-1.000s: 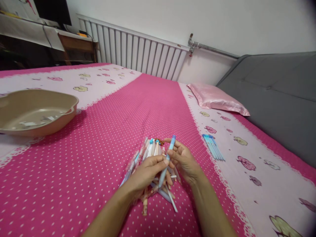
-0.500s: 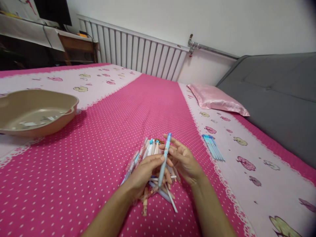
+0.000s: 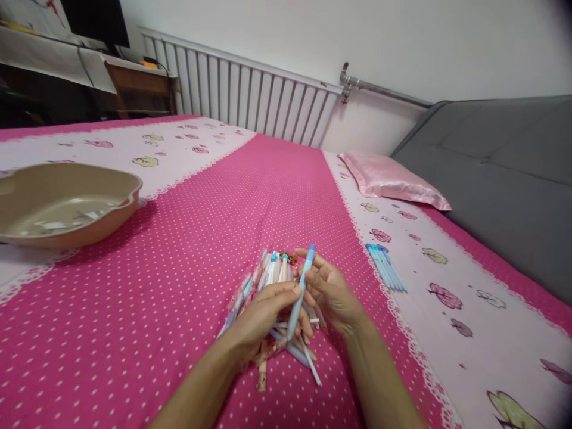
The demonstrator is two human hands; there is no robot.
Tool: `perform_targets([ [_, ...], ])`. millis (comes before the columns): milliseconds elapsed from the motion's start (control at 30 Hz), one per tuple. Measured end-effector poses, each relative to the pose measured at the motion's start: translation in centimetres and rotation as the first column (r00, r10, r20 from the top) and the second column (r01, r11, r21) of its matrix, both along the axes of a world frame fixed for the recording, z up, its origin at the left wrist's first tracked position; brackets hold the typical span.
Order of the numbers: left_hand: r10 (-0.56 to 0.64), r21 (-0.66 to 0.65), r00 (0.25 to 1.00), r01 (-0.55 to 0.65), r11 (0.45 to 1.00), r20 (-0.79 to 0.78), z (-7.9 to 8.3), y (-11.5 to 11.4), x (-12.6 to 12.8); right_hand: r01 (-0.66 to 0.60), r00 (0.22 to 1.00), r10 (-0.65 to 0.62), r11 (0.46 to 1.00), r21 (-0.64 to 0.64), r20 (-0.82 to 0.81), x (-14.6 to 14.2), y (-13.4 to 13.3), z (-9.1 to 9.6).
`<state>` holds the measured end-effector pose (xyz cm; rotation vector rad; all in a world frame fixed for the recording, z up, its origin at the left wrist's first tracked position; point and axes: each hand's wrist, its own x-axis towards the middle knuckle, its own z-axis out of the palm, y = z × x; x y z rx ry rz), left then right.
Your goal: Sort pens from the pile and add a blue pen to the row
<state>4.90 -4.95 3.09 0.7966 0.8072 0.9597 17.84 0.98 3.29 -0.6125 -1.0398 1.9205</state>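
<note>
A light blue pen stands tilted between both hands, over a loose pile of several pens on the pink dotted bedspread. My left hand pinches the pen's lower part with thumb and fingers. The fingers of my right hand curl round the pen's upper part near its cap. A tidy row of several blue pens lies on the pale border to the right, apart from both hands.
A tan shallow dish with small bits inside sits at the left. A pink satin pillow lies at the back right by a grey padded headboard. A white radiator lines the far wall.
The blue pen tilted slightly left and then back toward the right hand. My right fingers, spread half a second ago, have closed round its upper part again.
</note>
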Motion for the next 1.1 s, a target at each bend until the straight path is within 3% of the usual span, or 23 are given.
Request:
perform_targets([
  [367,0.0,0.013,0.998,-0.001,1.0,0.056,0.2,0.04,-0.09,-0.069,0.998,0.069,0.997,-0.02,-0.012,0.35,-0.25,0.85],
  [833,-0.029,0.015,0.999,0.029,0.999,0.019,0.17,-0.07,-0.01,-0.019,0.999,0.02,1.0,-0.022,0.041,0.25,-0.15,0.16],
  [1100,-0.038,0.024,0.996,0.036,0.999,0.08,0.07,0.06,-0.25,-0.051,0.998,0.05,0.998,-0.026,-0.025,0.3,-0.29,0.68],
])
